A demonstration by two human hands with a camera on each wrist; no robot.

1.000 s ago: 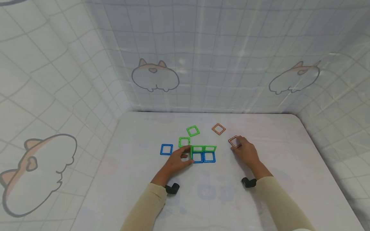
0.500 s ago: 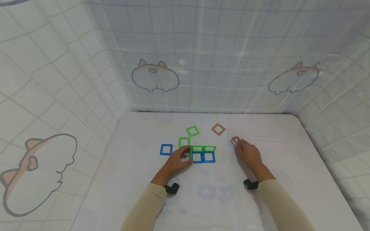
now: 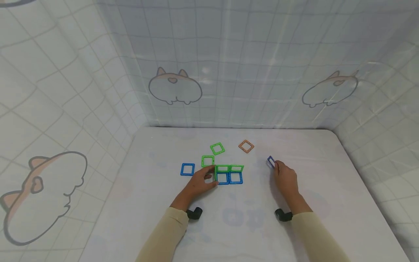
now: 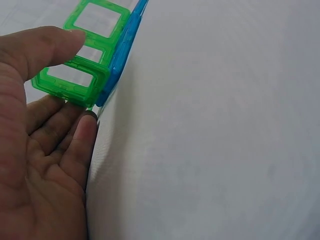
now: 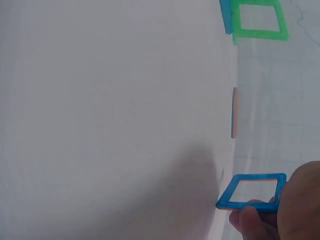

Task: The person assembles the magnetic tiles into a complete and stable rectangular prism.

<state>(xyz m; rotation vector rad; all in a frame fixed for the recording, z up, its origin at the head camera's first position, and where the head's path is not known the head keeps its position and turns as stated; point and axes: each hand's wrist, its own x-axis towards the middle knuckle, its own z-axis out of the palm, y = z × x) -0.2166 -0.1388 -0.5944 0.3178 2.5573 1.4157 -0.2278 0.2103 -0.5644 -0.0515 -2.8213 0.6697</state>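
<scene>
My left hand [image 3: 198, 181] grips the upright green tile [image 4: 100, 82] at the left end of a small build, thumb on one side and fingers on the other. That build has two blue square tiles [image 3: 229, 177] flat on the table, with green tiles [image 3: 229, 168] standing along their far edge. Off to the right, my right hand [image 3: 286, 178] pinches a square frame-shaped magnetic tile [image 5: 257, 176] between thumb and fingers. Its blue face shows, and it is raised and tilted over the table.
Loose square tiles lie around the build: a blue one [image 3: 187, 164] to the left, a green one [image 3: 208, 156] just behind, another green one [image 3: 220, 152] farther back, and an orange one [image 3: 242, 143] at back right. A patterned curtain [image 3: 229, 72] hangs behind the table [image 3: 320, 156].
My right hand has picked up the tile from the table and drawn slightly right and nearer. The tile has turned from its orange face to its blue one. The left hand stays put.
</scene>
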